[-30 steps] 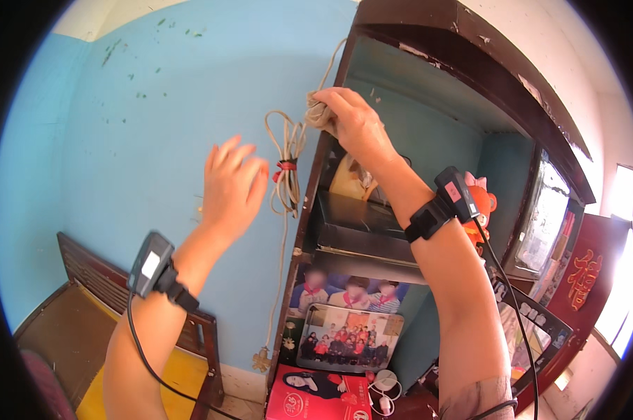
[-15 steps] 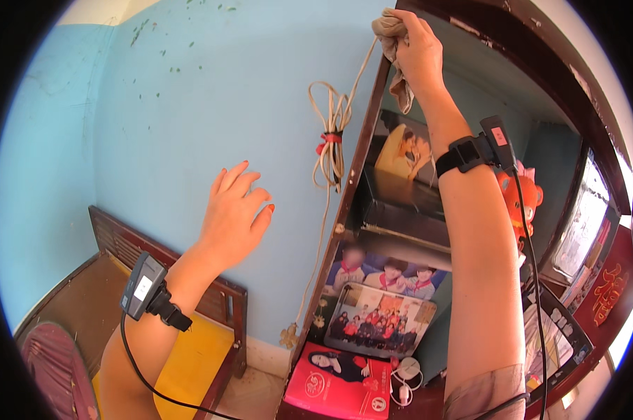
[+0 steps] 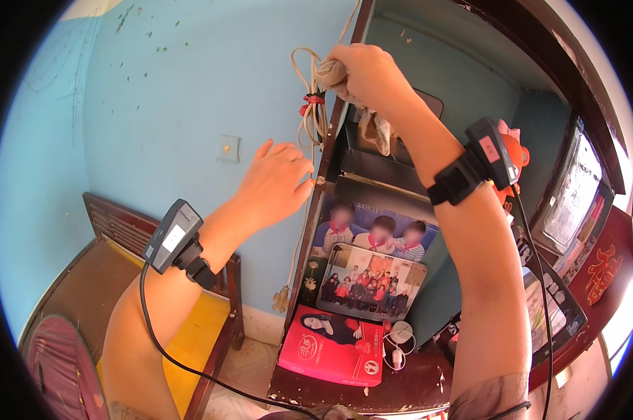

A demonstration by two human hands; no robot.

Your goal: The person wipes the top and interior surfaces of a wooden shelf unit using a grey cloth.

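My right hand point(image 3: 372, 77) is closed round a crumpled grey-beige cloth point(image 3: 332, 74) at the left upright point(image 3: 344, 105) of a dark wooden cabinet. A loose end of the cloth hangs into the upper compartment. Just beside it on the blue wall hangs a coiled beige cord point(image 3: 315, 129), bound with a red and black tie. My left hand point(image 3: 274, 183) is lower and to the left, in front of the wall, empty with its fingers loosely bent and apart. Its fingertips overlap the hanging cord in view; I cannot tell whether they touch it.
On the cabinet's lower shelf lie a pink-red box point(image 3: 334, 348) and a white charger with cable point(image 3: 399, 343). A group photo point(image 3: 372, 280) leans behind them. An orange toy point(image 3: 516, 155) stands right of my forearm. A wooden bench point(image 3: 197, 343) with a yellow panel is lower left.
My right hand has moved down along the cabinet upright with the cloth. The left hand has shifted right, closer to the upright. The view has shifted, bringing a wall switch into sight.
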